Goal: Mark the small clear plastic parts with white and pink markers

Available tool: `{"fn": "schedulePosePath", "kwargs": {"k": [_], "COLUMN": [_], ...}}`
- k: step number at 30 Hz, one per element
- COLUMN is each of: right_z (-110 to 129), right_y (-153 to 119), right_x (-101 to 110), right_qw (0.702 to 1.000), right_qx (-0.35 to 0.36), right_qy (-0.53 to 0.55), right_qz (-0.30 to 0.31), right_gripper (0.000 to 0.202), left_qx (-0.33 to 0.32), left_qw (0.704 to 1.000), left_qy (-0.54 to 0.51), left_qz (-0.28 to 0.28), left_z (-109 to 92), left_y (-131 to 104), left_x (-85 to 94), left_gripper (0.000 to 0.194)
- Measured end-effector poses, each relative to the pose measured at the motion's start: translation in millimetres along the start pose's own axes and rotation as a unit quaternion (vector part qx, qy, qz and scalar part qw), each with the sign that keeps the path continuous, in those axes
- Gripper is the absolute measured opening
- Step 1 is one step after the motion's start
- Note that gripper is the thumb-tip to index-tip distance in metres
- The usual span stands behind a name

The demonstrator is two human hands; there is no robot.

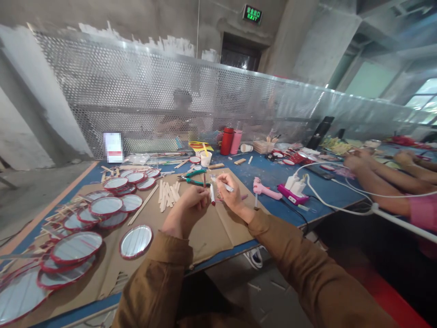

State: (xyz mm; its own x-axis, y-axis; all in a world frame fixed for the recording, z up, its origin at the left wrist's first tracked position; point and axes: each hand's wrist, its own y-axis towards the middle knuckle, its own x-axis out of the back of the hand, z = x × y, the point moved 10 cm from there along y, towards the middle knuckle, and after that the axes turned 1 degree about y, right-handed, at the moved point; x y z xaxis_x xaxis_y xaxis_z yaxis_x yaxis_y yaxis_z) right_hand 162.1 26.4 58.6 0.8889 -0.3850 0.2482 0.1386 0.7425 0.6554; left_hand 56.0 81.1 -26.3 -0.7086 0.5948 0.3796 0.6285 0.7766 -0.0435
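My left hand is closed around a small wooden stick, which points up from its fingers. My right hand grips a white marker pen, close to the left hand. Between the two hands is a second white marker with a red end; whether it lies on the cardboard or touches my fingers I cannot tell. Green-handled pliers lie just beyond my left hand. A pile of flat wooden craft sticks is to its left. Brown cardboard lies under both hands.
Round red-rimmed discs are stacked at left, one single disc nearer me. To the right are a pink glue gun and a purple power strip with white cables. Bottles stand behind. A co-worker's arms reach in at right.
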Motion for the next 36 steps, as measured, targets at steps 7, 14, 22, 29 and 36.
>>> {"fn": "schedulePosePath", "kwargs": {"k": [7,14,22,29,36], "right_z": [1.7,4.2,24.5,24.9,17.3], "right_y": [0.7,-0.2,-4.8,-9.0,-10.7], "right_x": [-0.4,-1.5,-6.6,-8.9,-15.2], "right_qw": [0.999,0.999,0.998,0.998,0.996], "right_qx": [0.022,0.021,0.045,0.036,0.042], "right_qy": [-0.035,-0.034,-0.017,-0.017,-0.019], "right_qz": [0.005,0.012,0.030,0.055,0.078], "right_gripper": [0.019,0.020,0.014,0.024,0.020], "left_qx": [0.009,0.010,-0.003,-0.004,0.005], "left_qw": [1.000,1.000,1.000,1.000,1.000], "left_qy": [-0.014,0.002,-0.007,-0.008,-0.024], "left_qz": [-0.001,-0.005,-0.002,-0.010,-0.005], "left_z": [-0.2,-0.1,1.0,-10.4,-10.4], "left_y": [-0.2,-1.0,1.4,-6.0,-9.0], "left_x": [-0.5,1.3,0.4,1.8,0.7], "left_gripper": [0.025,0.026,0.026,0.025,0.023]}}
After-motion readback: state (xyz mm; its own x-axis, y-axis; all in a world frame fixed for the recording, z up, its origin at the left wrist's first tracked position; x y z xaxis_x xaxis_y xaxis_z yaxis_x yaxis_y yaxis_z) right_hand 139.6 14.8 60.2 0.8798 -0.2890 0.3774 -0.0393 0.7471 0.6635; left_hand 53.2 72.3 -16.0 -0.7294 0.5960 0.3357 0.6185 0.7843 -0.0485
